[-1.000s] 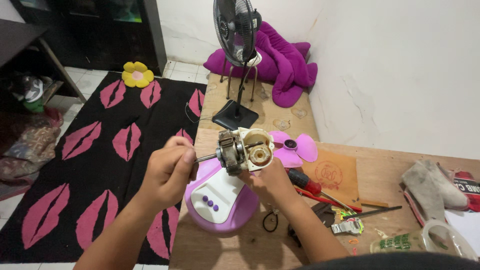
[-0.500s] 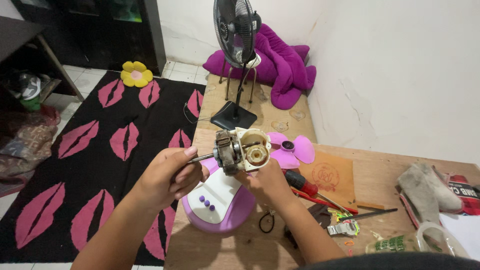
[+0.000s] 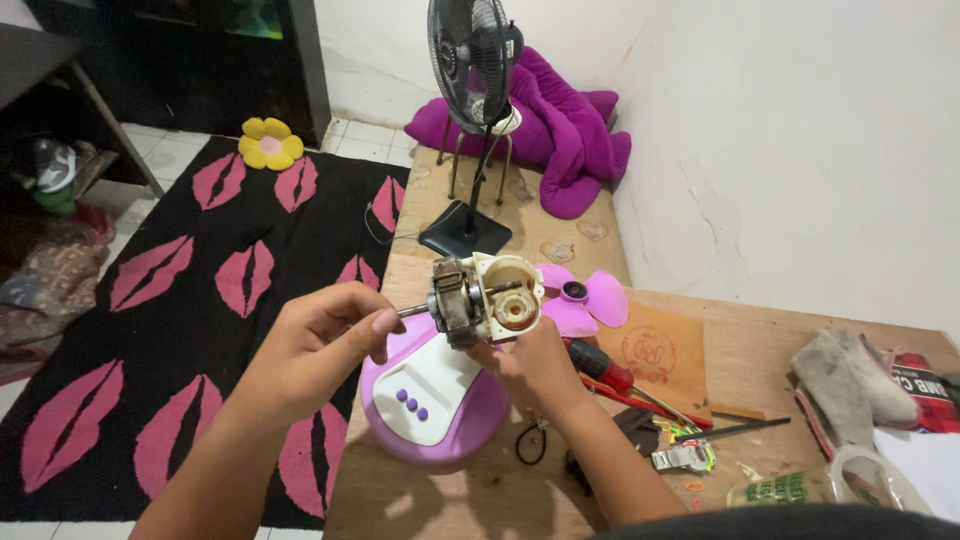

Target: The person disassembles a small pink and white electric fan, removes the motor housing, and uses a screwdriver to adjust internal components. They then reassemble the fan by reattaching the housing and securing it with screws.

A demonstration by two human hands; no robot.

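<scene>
Fan motor [image 3: 480, 297] shifted slightly right of frame centre since earlier, held from below by right hand [image 3: 530, 365], shaft pinched by left hand [image 3: 315, 350], purple fan base [image 3: 440, 405] beneath.

The left hand [image 3: 320, 345] sits left of centre in the frame, fingers curled, thumb and forefinger pinched together at their tips. Its forearm runs down to the lower left edge. The right hand [image 3: 530, 365] sits at centre, fingers closed upward in a grip, forearm slanting to the lower right.
</scene>
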